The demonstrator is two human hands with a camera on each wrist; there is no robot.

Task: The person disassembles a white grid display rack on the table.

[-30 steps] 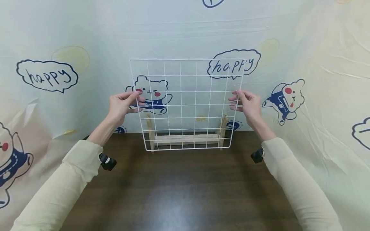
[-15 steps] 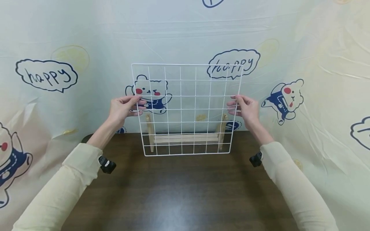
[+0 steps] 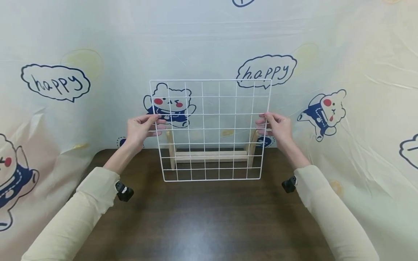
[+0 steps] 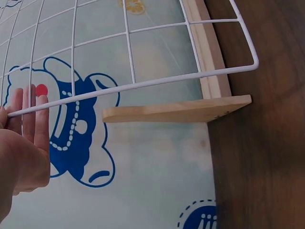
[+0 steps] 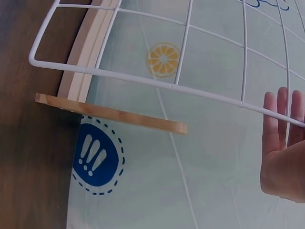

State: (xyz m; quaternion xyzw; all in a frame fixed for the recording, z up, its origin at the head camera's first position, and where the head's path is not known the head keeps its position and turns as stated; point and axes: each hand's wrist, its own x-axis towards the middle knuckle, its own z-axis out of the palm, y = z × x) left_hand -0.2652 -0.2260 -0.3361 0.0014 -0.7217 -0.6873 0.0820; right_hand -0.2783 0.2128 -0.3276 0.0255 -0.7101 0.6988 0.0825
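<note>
A white wire grid panel (image 3: 204, 128) stands nearly upright between my two hands. My left hand (image 3: 138, 127) pinches its left edge wire between thumb and fingers, with other fingers reaching behind the mesh. On the opposite edge, my right hand (image 3: 281, 127) grips the wire in the same way. Behind the panel's lower part is a light wooden stand (image 3: 212, 156) with two upright side pieces and a crossbar. In the left wrist view a gap shows between the grid and the side piece (image 4: 176, 110). Whether the panel's bottom edge touches the table cannot be told.
A dark brown wooden table (image 3: 202, 217) extends in front of the panel. At its back hangs a pale cloth (image 3: 209, 43) printed with cartoon bears and "happy" bubbles. Small black cameras sit at both wrists, by the rolled-back sleeves (image 3: 98, 186).
Both hands have lowered the grid panel, and it appears slightly smaller, farther from the head camera. The grip on both edges stays the same. The wooden stand has not moved.
</note>
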